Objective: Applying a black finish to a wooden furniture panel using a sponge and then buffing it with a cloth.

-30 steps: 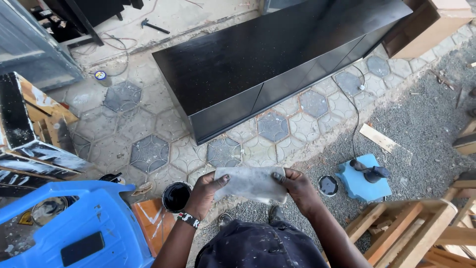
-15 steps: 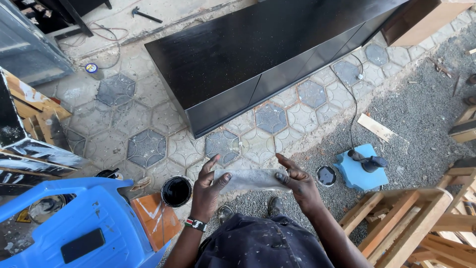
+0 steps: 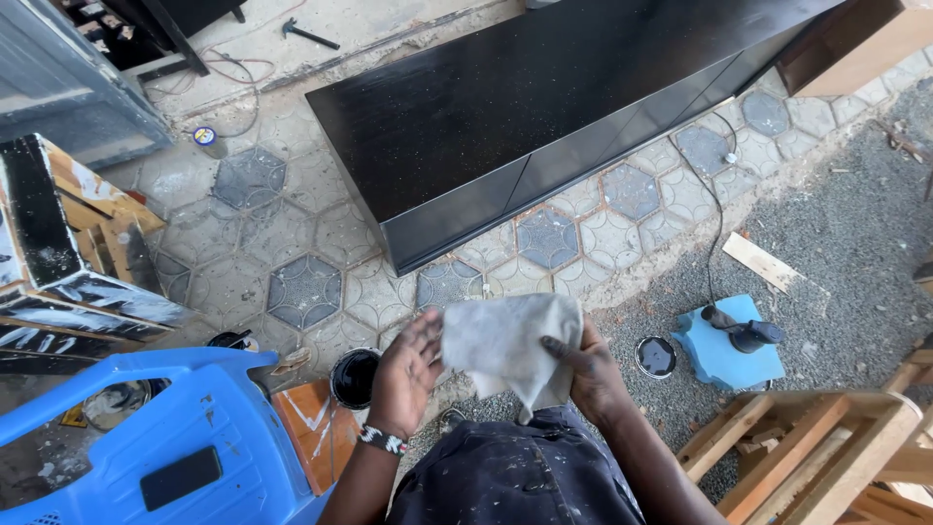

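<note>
Since half a second ago: cloth (image 3: 510, 345) no longer stretched flat between both hands, now bunched and hanging in a loose fold; view tilted slightly.

Left to right:
- Blue plastic chair (image 3: 146, 437) at lower left, dark phone-like slab on its seat. Paint-streaked wooden frames (image 3: 68, 253) stacked beyond.
- Open can of black paint (image 3: 355, 377) on the hexagonal paving (image 3: 292, 233), just beside the left wrist.
- Left hand (image 3: 408, 374), beaded band at wrist, open, fingers spread, palm pressed flat against cloth's left edge. Not gripping.
- Cloth held at lap height, between the hands, above dark paint-flecked trousers (image 3: 515, 476). Grey-white, thin, limp; drapes and creases freely, so light, soft, no stiffness, not fragile. Best taken by a gathered edge or pinched corner; flat-palm contact alone likely to let it slip.
- Right hand (image 3: 593, 374) closed on cloth's right side, thumb over front, fingers behind; carries the weight.
- Round lid (image 3: 656, 357) on gravel, just right of right hand.
- Blue block (image 3: 724, 345) with black tool on top, possibly a spray unit, hard to tell; cable running off toward the long black cabinet (image 3: 544, 107) lying ahead on the paving.
- Bare wooden stool frame (image 3: 826, 447) at lower right, near the right elbow.

Paint can and lid nearest the hands; cable crosses ground between tool and cabinet.
</note>
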